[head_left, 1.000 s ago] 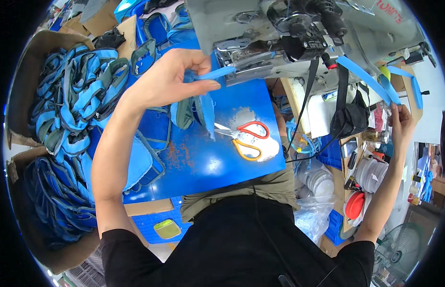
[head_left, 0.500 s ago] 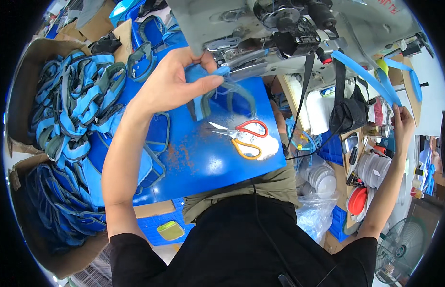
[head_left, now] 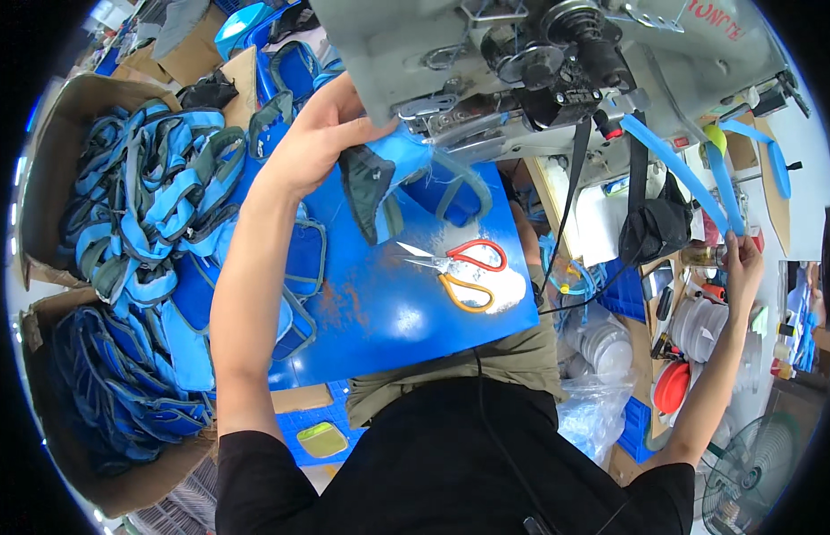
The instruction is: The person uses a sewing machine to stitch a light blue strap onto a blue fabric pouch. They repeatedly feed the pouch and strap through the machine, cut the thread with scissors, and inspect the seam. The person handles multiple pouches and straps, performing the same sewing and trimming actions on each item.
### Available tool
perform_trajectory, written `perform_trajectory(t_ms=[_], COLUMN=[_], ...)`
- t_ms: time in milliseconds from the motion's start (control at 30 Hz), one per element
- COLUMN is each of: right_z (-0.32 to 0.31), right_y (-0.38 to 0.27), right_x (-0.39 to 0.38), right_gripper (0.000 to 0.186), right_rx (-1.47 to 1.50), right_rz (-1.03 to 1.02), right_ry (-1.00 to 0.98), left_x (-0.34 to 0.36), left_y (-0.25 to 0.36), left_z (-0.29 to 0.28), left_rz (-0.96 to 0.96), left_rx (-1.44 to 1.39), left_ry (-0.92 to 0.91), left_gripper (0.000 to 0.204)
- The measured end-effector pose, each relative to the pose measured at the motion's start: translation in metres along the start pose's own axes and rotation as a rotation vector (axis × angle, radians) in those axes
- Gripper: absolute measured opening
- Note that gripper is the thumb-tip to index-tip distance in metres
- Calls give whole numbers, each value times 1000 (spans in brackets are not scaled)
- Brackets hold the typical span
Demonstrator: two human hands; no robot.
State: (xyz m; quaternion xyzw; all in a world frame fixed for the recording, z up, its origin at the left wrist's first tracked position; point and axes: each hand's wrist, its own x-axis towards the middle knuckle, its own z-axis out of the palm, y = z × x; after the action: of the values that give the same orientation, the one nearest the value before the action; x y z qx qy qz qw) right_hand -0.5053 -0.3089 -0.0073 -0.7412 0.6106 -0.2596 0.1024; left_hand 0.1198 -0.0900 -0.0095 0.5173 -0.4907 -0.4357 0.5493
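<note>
My left hand (head_left: 321,138) is closed on a light-blue and dark-grey fabric piece (head_left: 375,183) at the edge of the grey sewing machine (head_left: 558,80). The fingertips are partly hidden behind the machine and the cloth. Another blue panel with grey edging (head_left: 460,192) lies under the machine, beside that piece. Off to the right, my right hand (head_left: 745,259) pinches a light-blue tape (head_left: 682,165) that runs from the machine head. Scissors (head_left: 451,265) with one red and one yellow handle lie partly spread on the blue table (head_left: 379,334).
At the left, a cardboard box (head_left: 41,178) holds many blue-and-grey fabric pieces, and a lower box (head_left: 41,334) holds darker blue ones. A black bag (head_left: 656,223) hangs at right, near white spools (head_left: 696,330) and a standing fan (head_left: 749,477).
My right hand has moved down, bringing the tape with it. My left hand has shifted slightly up and left, and more of the grey side of the fabric piece shows.
</note>
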Motion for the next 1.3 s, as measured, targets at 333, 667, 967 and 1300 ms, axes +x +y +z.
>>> perform_trajectory(t_ms=[333,667,967,1300], right_z=[28,40,34,61], right_y=[-25,-10,13,-89], right_x=[-14,-1,6,-77], right_gripper=[40,40,45,33], right_rx=[-152,-168,-112,482], right_rz=[-4,-13,28,-173], right_ry=[38,102,119,413], left_x=[10,26,23,-77], left_y=[-13,-10,-14,-32], left_z=[-19,-38,-2,49], left_rz=[-133,-243,-188,480], left_rx=[-193,-340,-547,1015], left_ry=[83,-72,43,482], left_gripper=[43,26,39,24])
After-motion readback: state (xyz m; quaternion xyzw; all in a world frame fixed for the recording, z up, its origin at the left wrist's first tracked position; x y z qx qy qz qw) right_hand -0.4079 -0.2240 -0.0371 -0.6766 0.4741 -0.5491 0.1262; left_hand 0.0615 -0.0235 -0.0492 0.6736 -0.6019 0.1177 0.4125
